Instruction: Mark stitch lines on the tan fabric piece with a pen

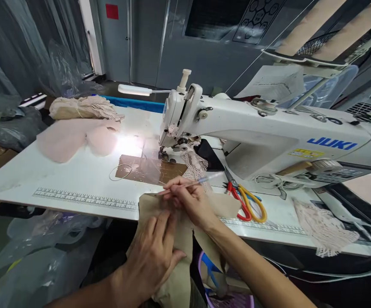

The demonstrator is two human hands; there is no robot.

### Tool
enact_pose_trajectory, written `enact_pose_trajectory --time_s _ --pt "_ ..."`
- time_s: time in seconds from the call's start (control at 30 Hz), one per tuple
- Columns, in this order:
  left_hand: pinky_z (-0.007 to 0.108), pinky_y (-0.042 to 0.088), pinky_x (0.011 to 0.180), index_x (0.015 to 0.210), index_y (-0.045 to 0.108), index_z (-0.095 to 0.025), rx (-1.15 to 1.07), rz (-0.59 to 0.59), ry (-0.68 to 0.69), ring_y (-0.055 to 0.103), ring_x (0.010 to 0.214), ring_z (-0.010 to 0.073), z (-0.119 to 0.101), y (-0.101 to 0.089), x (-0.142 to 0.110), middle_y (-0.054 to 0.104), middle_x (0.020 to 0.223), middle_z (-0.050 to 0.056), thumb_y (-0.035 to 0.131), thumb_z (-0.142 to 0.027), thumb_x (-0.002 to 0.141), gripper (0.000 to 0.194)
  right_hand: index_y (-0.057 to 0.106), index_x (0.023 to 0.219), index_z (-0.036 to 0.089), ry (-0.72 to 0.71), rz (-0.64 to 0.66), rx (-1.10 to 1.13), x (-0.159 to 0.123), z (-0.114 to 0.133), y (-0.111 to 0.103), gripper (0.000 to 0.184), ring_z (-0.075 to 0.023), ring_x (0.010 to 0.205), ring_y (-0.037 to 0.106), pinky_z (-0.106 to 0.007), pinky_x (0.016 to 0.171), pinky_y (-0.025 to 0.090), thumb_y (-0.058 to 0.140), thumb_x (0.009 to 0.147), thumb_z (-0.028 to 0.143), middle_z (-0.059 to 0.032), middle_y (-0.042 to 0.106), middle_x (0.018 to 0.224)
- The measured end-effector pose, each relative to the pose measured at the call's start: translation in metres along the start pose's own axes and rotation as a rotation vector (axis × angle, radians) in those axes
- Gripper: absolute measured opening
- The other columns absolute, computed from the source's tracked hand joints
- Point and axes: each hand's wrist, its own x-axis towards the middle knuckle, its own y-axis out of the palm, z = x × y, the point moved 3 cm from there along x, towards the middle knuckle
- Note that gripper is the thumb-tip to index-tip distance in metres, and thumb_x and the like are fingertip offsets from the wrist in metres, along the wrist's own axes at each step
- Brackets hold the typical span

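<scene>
Fabric [182, 237] in khaki is pressed down by the outstretched fingers of the left hand [151, 252], which are laid over it with nothing gripped. A pen [191, 184] is pinched between the thumb and fingers of the right hand [193, 204], its lower end pointed left, close to the upper edge of the fabric; whether the cloth is touched by the tip cannot be told. Beneath both sets of fingers, the fabric is draped over the near edge of the white table [76, 173].

Just beyond the right fingers, a brown plate [129, 167] is seen, with a thin loop [121, 172] laid partly across it, and farther on is placed the sewing machine [252, 124]. To the right of the right fingers, yellow-handled scissors [254, 205] and red-handled snips [242, 209] are laid together. Left of the left fingers, a ruler [85, 199] is marked along the table; well beyond them, pink pieces [69, 139] are spread beside a tied lace bundle [82, 107]. Below the right fingers, a purple-rimmed basket [200, 265] is partly hidden.
</scene>
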Motion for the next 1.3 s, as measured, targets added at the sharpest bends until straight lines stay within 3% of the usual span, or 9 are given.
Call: enact_pose_trajectory --time_s 0.1,0.23,0.4,0.5,0.97,1.3 --pt "0.042 0.051 0.086 0.125 0.059 -0.006 0.018 0.018 -0.026 0.062 0.101 0.03 0.006 0.0 0.001 0.063 0.125 0.02 0.053 -0.05 0.092 0.055 0.067 0.077 0.018 -0.009 -0.023 -0.141 0.003 -0.014 -0.006 0.024 -0.0104 0.048 0.051 -0.02 0.042 0.041 0.066 0.076 0.042 -0.0015 0.066 0.069" --pt "0.049 0.048 0.092 0.12 0.062 -0.01 0.026 0.002 -0.056 0.059 0.112 0.0352 0.016 -0.003 0.002 0.064 0.122 0.019 0.052 -0.057 0.09 0.057 0.06 0.07 0.02 -0.089 -0.106 -0.275 -0.001 -0.02 -0.014 0.019 -0.0112 0.05 0.046 -0.022 0.045 0.038 0.056 0.081 0.035 0.001 0.059 0.062" --pt "0.041 0.051 0.089 0.114 0.062 -0.003 0.043 -0.056 -0.025 0.065 0.101 0.0278 0.024 -0.006 0.001 0.069 0.11 0.019 0.044 -0.03 0.099 0.036 0.056 0.067 0.02 -0.23 -0.009 -0.566 -0.007 -0.016 -0.008 0.021 -0.0135 0.056 0.046 -0.026 0.052 0.036 0.042 0.082 0.025 0.0009 0.053 0.061" --pt "0.041 0.053 0.085 0.113 0.063 -0.003 0.09 -0.075 -0.004 0.066 0.098 0.0271 0.023 -0.007 0.003 0.07 0.108 0.018 0.043 -0.023 0.099 0.032 0.054 0.069 0.021 -0.262 0.06 -0.683 -0.008 -0.016 -0.003 0.022 -0.0132 0.055 0.044 -0.027 0.053 0.034 0.04 0.085 0.024 0.0015 0.051 0.061" --pt "0.041 0.055 0.086 0.108 0.066 -0.001 0.106 -0.062 -0.038 0.067 0.097 0.0276 0.019 -0.006 0.005 0.07 0.106 0.018 0.045 -0.02 0.098 0.03 0.047 0.065 0.021 -0.289 0.127 -0.732 -0.012 -0.013 -0.002 0.024 -0.0123 0.05 0.04 -0.027 0.05 0.031 0.035 0.085 0.022 0.0023 0.047 0.055" --pt "0.04 0.057 0.083 0.109 0.066 0.0 0.098 -0.057 -0.031 0.068 0.094 0.0269 0.02 -0.011 0.008 0.071 0.104 0.017 0.043 -0.017 0.097 0.031 0.045 0.066 0.021 -0.261 -0.07 -0.726 -0.012 -0.012 -0.003 0.023 -0.0126 0.053 0.041 -0.027 0.051 0.03 0.036 0.087 0.02 0.0034 0.045 0.058"
